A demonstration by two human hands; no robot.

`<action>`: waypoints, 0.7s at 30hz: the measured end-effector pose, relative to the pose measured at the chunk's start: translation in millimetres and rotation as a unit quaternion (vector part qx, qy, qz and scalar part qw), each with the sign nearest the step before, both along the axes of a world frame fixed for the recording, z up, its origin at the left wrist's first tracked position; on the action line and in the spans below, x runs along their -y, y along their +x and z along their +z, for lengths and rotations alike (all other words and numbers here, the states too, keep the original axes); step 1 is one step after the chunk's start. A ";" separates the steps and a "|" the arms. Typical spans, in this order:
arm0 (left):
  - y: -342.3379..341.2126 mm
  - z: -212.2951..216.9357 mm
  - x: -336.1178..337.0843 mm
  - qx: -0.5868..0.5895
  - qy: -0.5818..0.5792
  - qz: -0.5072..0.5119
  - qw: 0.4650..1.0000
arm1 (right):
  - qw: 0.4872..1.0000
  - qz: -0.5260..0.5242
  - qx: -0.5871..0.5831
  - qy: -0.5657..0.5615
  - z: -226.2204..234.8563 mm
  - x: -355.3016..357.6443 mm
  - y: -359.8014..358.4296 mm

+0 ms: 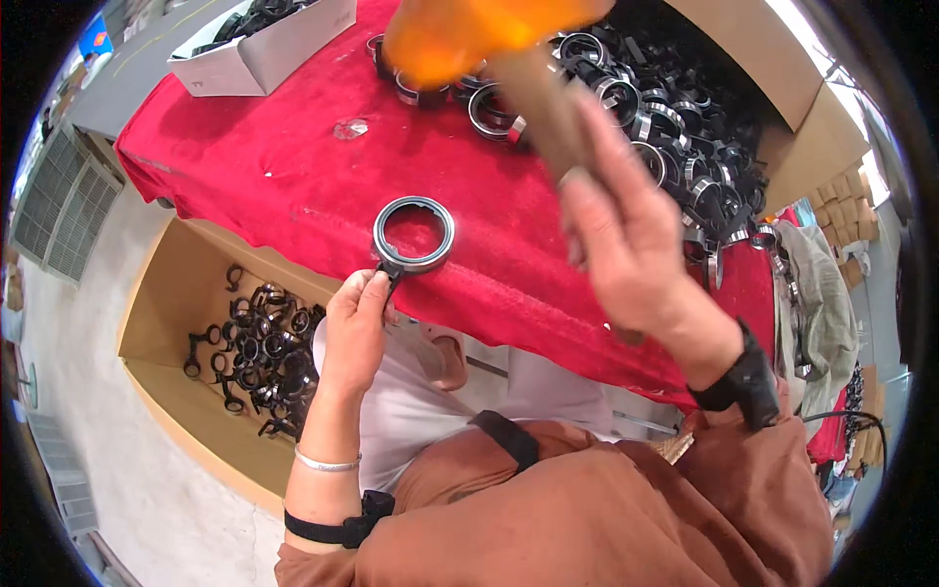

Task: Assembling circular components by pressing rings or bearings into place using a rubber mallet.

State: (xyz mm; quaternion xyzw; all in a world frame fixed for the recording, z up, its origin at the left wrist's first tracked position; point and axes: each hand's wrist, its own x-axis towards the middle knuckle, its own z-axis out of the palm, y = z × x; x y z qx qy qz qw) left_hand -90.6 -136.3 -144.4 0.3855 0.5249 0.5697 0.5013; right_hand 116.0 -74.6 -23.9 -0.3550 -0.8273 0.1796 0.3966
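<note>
**Ring clamp held flat at the worktop edge, mallet raised above it**

A dark ring clamp [414, 233] with a bright metal inner band is seen lying flat on the red cloth of the worktop [264, 166], close to the near edge. Its small projecting tab is pinched between the fingers [377, 284] of the left hand [354, 328], which are closed on it. The right hand [626, 230] is wrapped shut around the wooden handle of a mallet [469, 34] whose orange head is blurred, well above the cloth.

The ring is judged to be stiff and fairly light, of metal with a darker outer part; it is unlikely to bend under the fingers, though it could skid on the cloth if not pinned. The tab appears to be the best place to be gripped, since the fingers are then kept outside the circle.

Little room is left toward the person: the cloth drops off just behind the ring, and an open cardboard box [166, 293] of similar dark parts stands below on the floor. Open cloth is available to the left. A dense heap of rings [675, 127] is spread to the right and rear, and a white box [264, 59] is set at the far left corner.
</note>
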 end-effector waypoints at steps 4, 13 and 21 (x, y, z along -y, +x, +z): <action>4.6 4.8 -3.8 -0.019 0.013 -0.011 1.000 | 0.953 -0.025 0.125 -0.275 -13.2 -6.2 8.7; -0.2 0.5 0.7 -0.003 0.009 -0.007 1.000 | 0.950 -0.038 -0.139 -0.276 2.4 42.4 12.9; 2.4 -4.1 -2.0 0.028 0.004 -0.004 1.000 | 0.888 -0.061 -0.136 -0.435 -4.3 54.0 31.5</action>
